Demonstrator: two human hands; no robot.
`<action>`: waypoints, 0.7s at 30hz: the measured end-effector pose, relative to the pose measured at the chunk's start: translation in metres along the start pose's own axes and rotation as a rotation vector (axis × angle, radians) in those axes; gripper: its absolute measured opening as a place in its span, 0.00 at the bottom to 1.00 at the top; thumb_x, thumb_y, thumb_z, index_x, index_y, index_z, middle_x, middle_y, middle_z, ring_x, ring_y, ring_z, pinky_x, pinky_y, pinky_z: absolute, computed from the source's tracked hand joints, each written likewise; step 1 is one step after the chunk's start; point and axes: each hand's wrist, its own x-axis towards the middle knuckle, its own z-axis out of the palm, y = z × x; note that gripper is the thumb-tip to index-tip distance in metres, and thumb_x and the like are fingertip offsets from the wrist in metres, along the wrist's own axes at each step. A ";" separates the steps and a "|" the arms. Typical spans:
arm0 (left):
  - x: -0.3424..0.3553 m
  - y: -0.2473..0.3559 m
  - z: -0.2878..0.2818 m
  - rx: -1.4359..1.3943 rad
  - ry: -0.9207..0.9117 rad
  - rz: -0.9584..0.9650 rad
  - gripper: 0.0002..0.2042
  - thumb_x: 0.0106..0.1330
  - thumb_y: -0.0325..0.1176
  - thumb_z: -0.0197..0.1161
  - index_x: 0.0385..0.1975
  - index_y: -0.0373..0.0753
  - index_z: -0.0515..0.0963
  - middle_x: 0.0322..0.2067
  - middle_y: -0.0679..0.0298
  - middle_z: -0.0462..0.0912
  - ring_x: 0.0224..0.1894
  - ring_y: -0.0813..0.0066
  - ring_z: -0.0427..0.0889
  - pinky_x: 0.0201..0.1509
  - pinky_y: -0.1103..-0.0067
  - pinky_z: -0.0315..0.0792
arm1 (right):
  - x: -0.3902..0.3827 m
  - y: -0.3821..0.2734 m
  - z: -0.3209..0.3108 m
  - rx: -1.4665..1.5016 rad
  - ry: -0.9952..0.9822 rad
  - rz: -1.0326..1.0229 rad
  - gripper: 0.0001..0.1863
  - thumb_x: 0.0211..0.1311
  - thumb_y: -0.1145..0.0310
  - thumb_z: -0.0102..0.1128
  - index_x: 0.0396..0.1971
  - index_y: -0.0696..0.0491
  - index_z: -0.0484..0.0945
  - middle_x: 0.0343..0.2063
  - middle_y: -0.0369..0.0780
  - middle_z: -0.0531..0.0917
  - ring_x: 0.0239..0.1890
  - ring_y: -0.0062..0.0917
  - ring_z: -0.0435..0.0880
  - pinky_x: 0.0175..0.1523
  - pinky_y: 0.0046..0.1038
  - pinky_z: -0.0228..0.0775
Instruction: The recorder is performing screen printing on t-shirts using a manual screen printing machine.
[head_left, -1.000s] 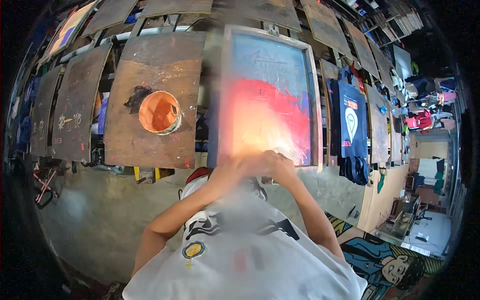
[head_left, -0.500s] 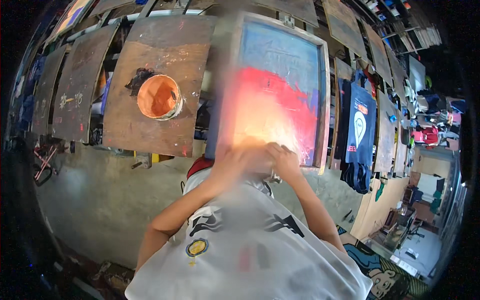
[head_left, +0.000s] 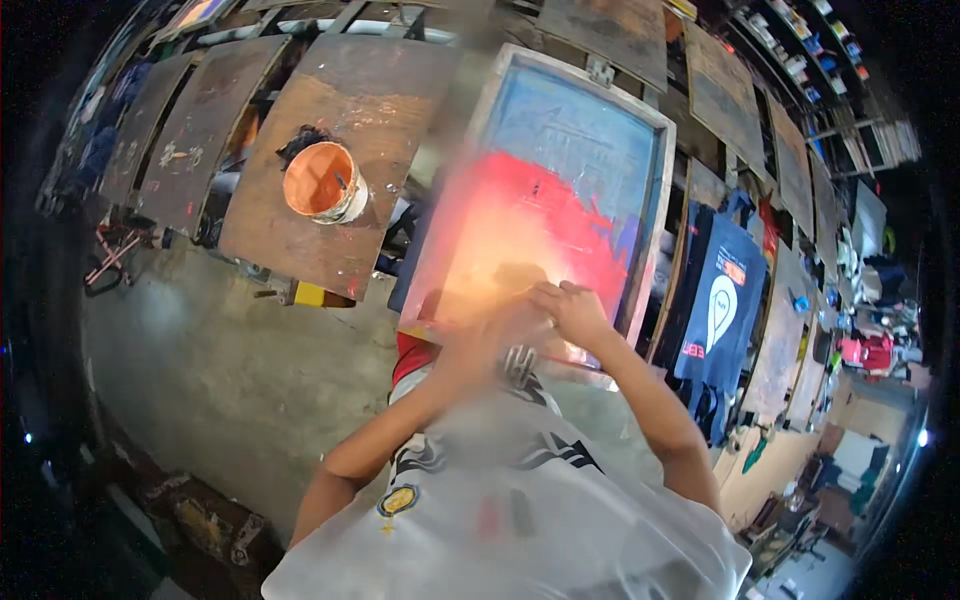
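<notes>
In front of me lies a screen-printing frame (head_left: 655,230) with pale wooden edges. Its mesh is blue at the far end, and red ink (head_left: 560,205) covers much of the nearer part, washed out by a bright glare. Over the near end of the frame my two hands come close together. My left hand (head_left: 495,325) is blurred, its fingers smeared. My right hand (head_left: 578,312) has its fingers curled closed; whatever may be inside them is hidden. A small grey ridged thing (head_left: 520,362) shows just below the hands, too unclear to name.
On the brown board (head_left: 300,250) to the left stands an orange-stained bucket (head_left: 325,185) beside a dark crumpled rag (head_left: 303,143). Dark blue printed tote bags (head_left: 722,290) lie to the right of the frame. More boards (head_left: 725,95) line the rows on both sides.
My view has turned, so the frame and boards now appear tilted clockwise. Both hands remain close together over the near end of the frame.
</notes>
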 end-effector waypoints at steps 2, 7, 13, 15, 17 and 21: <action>0.001 0.013 0.000 -0.132 0.273 0.133 0.30 0.62 0.31 0.63 0.64 0.34 0.61 0.58 0.43 0.65 0.53 0.40 0.76 0.51 0.59 0.76 | 0.020 0.017 -0.003 -0.019 0.008 -0.126 0.14 0.55 0.70 0.58 0.42 0.44 0.80 0.43 0.30 0.81 0.37 0.29 0.81 0.38 0.31 0.78; 0.005 0.042 0.021 -0.026 0.314 -0.006 0.31 0.64 0.31 0.62 0.65 0.30 0.58 0.57 0.40 0.63 0.54 0.36 0.73 0.55 0.57 0.73 | 0.038 0.052 -0.002 0.004 -0.009 -0.438 0.15 0.56 0.71 0.58 0.44 0.43 0.79 0.49 0.30 0.80 0.36 0.30 0.81 0.40 0.31 0.77; 0.010 0.056 0.051 -0.173 0.462 -0.143 0.31 0.64 0.30 0.61 0.65 0.31 0.56 0.56 0.38 0.62 0.54 0.33 0.70 0.56 0.57 0.72 | 0.072 0.065 -0.006 -0.042 -0.110 -0.585 0.15 0.61 0.66 0.58 0.48 0.43 0.78 0.52 0.30 0.80 0.38 0.29 0.81 0.39 0.33 0.77; 0.016 0.058 0.064 -0.180 0.544 -0.225 0.31 0.64 0.30 0.61 0.65 0.31 0.56 0.56 0.37 0.62 0.54 0.33 0.70 0.55 0.57 0.73 | 0.082 0.063 -0.007 -0.010 -0.054 -0.655 0.14 0.60 0.66 0.58 0.46 0.42 0.80 0.52 0.30 0.80 0.39 0.29 0.82 0.39 0.34 0.77; 0.022 0.057 0.076 -0.267 0.489 -0.367 0.32 0.64 0.30 0.61 0.65 0.31 0.56 0.57 0.37 0.63 0.53 0.32 0.72 0.55 0.57 0.73 | 0.087 0.063 -0.010 -0.036 -0.090 -0.677 0.15 0.62 0.64 0.57 0.50 0.41 0.79 0.53 0.29 0.80 0.39 0.29 0.82 0.39 0.34 0.78; 0.029 0.061 0.079 -0.389 0.475 -0.336 0.32 0.64 0.31 0.61 0.66 0.31 0.55 0.58 0.37 0.63 0.53 0.33 0.73 0.54 0.56 0.74 | 0.087 0.084 -0.009 -0.038 -0.170 -0.698 0.18 0.63 0.64 0.57 0.53 0.41 0.77 0.54 0.30 0.80 0.40 0.31 0.82 0.40 0.34 0.78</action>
